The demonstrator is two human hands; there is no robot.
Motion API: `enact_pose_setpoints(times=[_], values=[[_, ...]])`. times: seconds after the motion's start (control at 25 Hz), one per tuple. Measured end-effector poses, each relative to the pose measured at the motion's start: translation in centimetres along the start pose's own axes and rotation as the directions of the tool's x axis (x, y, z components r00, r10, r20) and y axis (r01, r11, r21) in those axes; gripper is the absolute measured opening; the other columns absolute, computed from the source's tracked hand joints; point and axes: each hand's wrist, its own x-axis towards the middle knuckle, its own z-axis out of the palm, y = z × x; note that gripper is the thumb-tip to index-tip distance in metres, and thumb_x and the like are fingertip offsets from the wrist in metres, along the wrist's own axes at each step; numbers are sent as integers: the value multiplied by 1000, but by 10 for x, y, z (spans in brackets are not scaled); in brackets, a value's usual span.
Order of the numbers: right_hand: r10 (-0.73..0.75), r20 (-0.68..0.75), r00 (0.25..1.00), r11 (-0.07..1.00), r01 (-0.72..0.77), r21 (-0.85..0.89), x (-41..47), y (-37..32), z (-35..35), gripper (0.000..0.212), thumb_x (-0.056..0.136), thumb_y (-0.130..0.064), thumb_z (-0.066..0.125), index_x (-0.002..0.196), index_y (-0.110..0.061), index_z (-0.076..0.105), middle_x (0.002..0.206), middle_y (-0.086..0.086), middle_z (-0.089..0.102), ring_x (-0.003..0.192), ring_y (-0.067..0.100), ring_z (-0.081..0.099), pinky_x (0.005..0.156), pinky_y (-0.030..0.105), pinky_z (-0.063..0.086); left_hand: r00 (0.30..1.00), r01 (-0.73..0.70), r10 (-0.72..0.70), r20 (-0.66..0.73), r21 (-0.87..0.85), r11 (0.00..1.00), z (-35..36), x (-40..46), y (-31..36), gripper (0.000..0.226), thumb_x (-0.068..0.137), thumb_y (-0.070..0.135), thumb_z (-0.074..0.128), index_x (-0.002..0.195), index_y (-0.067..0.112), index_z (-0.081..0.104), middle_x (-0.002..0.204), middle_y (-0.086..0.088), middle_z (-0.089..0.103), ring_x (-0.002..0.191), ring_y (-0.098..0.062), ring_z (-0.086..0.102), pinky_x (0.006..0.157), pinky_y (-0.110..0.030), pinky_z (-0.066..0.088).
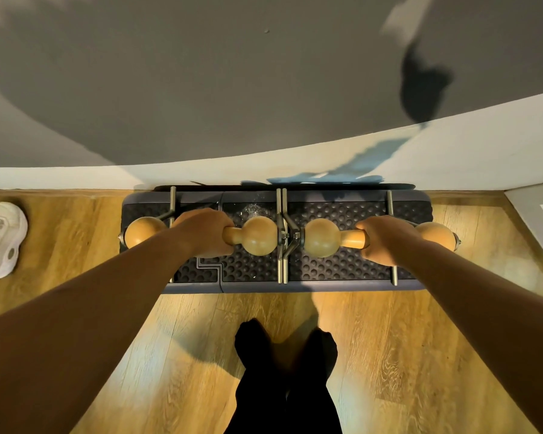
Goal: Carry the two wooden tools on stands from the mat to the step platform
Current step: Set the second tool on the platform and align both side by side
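Wood, smooth and honey-coloured, makes up the two tools. Each one has a thin handle in the middle and a round ball at each end. The left wooden tool [259, 235] and the right wooden tool [322, 238] lie in a line, end to end, over the step platform [342, 264]. Their inner balls are near each other in the middle.

The left hand [206, 233] is curled tight round the handle of the left tool. The right hand [381, 239] is curled tight round the handle of the right tool. Both arms reach forward and down from the bottom corners of the view.

Each tool sits on a metal stand [281, 236] made of thin silver bars. The bars lie across the platform from front to back. The two stands meet in the middle, just beside each other. I cannot tell if the stands rest fully on the platform or are held a little above it.

The platform is dark, with lots of little round dimples on top. It sits on the wooden floor [389, 355], right against the white bottom strip of a grey wall [232, 73].

A white shoe [0, 239] lies on the floor at the far left. Two feet in black socks [282, 346] stand just in front of the platform.
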Motion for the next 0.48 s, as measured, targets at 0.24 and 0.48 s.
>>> enact_pose_setpoints(times=[0.24, 0.48], values=[[-9, -11, 1000, 1000, 9, 29, 4, 3, 0, 23, 82, -21, 80, 100, -30, 68, 76, -9, 64, 69, 10, 60, 55, 25, 37, 1000, -3, 3, 1, -7, 1000, -1, 2, -1, 13, 84, 47, 70, 78, 36, 66, 67, 11, 67, 67, -8, 64, 62, -27, 42], [-5, -20, 1000, 1000, 6, 28, 3, 3, 0, 23, 83, -20, 79, 100, -30, 67, 75, -9, 64, 68, 9, 60, 53, 24, 34, 1000, -8, 8, -3, 10, 1000, 0, 3, -1, 13, 83, 47, 70, 77, 37, 64, 67, 12, 67, 67, -7, 63, 63, -28, 44]])
